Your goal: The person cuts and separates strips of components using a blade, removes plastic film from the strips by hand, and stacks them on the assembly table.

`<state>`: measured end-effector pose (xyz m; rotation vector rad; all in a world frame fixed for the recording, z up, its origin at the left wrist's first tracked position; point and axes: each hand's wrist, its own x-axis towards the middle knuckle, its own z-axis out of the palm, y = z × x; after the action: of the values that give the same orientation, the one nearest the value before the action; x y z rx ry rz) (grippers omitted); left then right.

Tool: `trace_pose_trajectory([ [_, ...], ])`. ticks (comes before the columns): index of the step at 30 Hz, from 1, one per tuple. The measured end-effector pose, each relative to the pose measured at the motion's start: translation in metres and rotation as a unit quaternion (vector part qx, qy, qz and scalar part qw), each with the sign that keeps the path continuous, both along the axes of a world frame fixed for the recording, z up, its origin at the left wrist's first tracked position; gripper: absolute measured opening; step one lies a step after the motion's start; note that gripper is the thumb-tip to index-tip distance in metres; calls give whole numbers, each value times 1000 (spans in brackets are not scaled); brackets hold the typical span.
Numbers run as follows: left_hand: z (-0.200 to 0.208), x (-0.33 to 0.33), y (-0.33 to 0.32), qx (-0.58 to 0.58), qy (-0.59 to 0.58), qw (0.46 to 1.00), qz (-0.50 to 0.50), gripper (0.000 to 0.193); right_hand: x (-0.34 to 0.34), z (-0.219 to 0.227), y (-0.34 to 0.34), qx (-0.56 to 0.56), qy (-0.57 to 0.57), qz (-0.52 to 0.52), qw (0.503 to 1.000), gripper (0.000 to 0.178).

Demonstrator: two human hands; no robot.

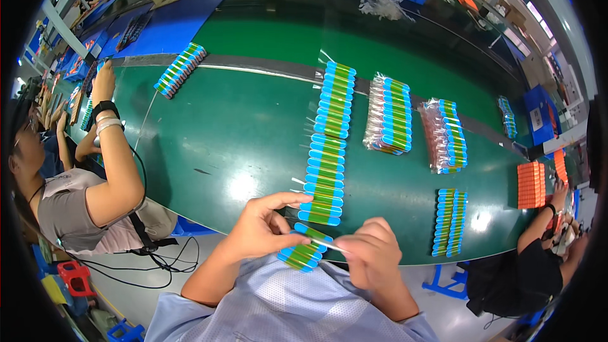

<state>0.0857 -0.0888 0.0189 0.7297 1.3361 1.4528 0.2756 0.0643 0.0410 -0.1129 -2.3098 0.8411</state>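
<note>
At the near table edge, my left hand (263, 225) is closed with its thumb on a short strip of flat blue-and-green pieces with rounded ends (299, 257). Its index finger reaches toward a longer row of the same pieces (325, 180) on the table. My right hand (370, 254) pinches a thin whitish strip (327, 244) that runs across to the left thumb. What exactly this strip is cannot be made out. Beyond the long row, another row of pieces (335, 98) continues away from me.
Right of the rows lie clear-wrapped stacks (396, 114) (453, 136) and two loose rows (449, 221). Orange pieces (531, 185) stand at far right. A co-worker's arm (120, 152) is at left, near another bundle (180, 69). A dark strip edges the green table (240, 126).
</note>
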Motion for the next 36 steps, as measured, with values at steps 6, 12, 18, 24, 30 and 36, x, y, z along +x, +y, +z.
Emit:
trace_pose_trajectory([
  [6,-6,4,-4,14,31,999,23,74,9,5,23,-113,91,-25,989,13],
  [12,-2,8,-3,7,1,999,32,74,16,-5,28,3,-41,-22,999,13],
  [18,-6,14,4,-2,44,999,-17,77,-3,-11,11,33,-51,18,998,21],
  [24,-2,11,1,2,46,999,13,81,11,-12,2,-243,191,0,951,17],
  [30,-3,12,6,55,39,996,51,94,29,-16,18,-537,-21,-25,843,39],
  [36,-10,31,26,175,-7,971,164,112,13,-50,-20,-430,0,46,902,48],
])
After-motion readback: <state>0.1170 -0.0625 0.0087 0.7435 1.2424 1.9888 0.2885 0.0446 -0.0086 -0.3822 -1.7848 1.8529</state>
